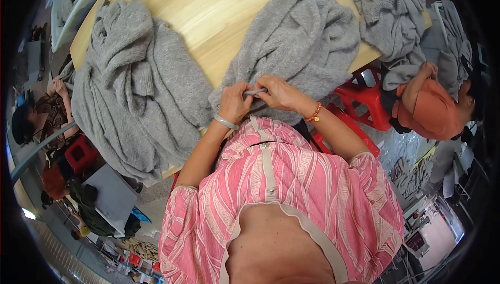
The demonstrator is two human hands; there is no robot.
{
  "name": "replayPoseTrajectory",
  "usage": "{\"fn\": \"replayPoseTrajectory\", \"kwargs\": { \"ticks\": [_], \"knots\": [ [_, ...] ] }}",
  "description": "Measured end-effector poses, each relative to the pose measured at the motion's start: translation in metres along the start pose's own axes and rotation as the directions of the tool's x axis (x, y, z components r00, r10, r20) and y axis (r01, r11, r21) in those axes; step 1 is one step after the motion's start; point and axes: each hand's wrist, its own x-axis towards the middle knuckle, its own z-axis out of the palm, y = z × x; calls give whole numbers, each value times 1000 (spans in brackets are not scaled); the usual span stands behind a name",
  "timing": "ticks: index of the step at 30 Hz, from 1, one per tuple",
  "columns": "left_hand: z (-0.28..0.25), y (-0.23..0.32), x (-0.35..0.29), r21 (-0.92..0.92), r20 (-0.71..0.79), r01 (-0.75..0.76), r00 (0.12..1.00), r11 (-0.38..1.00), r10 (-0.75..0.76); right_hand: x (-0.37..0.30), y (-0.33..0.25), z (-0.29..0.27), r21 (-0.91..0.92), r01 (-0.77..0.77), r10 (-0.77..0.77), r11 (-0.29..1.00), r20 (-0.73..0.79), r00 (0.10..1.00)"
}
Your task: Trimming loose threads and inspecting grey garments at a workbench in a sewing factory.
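A grey knitted garment (297,39) lies bunched on the wooden table and hangs over its near edge toward me. Its near edge is pinched between my left hand (234,101), thumb and fingers together, and my right hand (284,94), also closed on it. A short rolled bit of the knit spans the small gap between the two hands. Whether a needle or thread is in my fingers is too small to tell. To the left, a larger heap of grey knitwear (140,86) rests on the table and drapes over the edge, apart from my hands.
More grey knitwear (390,13) lies at the table's far right. Red plastic stools (364,99) stand by my right side. A person in an orange top (432,104) sits at the right, and another in a brown patterned top (49,114) at the left. The wooden table (203,8) has light boards.
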Motion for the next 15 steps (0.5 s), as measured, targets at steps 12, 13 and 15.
{"fn": "replayPoseTrajectory", "kwargs": {
  "ticks": [12, 13, 15],
  "knots": [
    [13, -28, 59, 219, -45, 55, 998, 974, -46, -1, -9, 12, 1, 71, -71, 997, -32, 997],
    [17, -28, 63, 239, -83, 78, 995, 968, -59, 0, -9, 11, -4, 88, -88, 996, -44, 995],
    [23, -35, 65, 300, -148, 88, 988, 950, -44, 0, -5, 14, 4, 68, -68, 998, -47, 997]
  ]
}}
